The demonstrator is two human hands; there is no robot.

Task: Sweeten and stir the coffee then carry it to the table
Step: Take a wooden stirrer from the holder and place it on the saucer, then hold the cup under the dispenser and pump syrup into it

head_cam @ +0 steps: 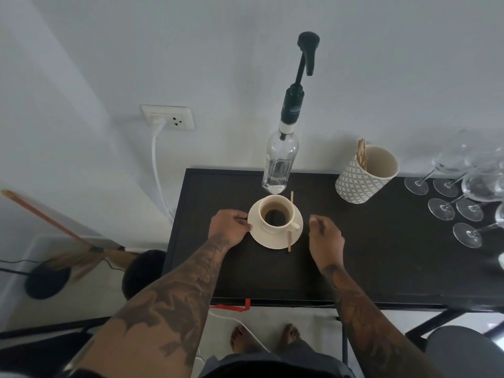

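A cream cup (276,214) holding dark coffee stands on a cream saucer (272,238) on the black counter (381,255). A wooden stir stick (290,238) lies across the saucer's right side, behind the cup's handle. My left hand (228,227) pinches the saucer's left rim. My right hand (324,236) hovers just right of the saucer, fingers loosely curled, holding nothing. Behind the cup stands a clear syrup bottle (279,165) with a tall black pump.
A patterned holder (362,175) with wooden sticks stands at the back right. Several upturned wine glasses (463,205) crowd the counter's right end. A wall socket (169,117) with a white cable is at the left. A broom (54,227) leans on the floor left.
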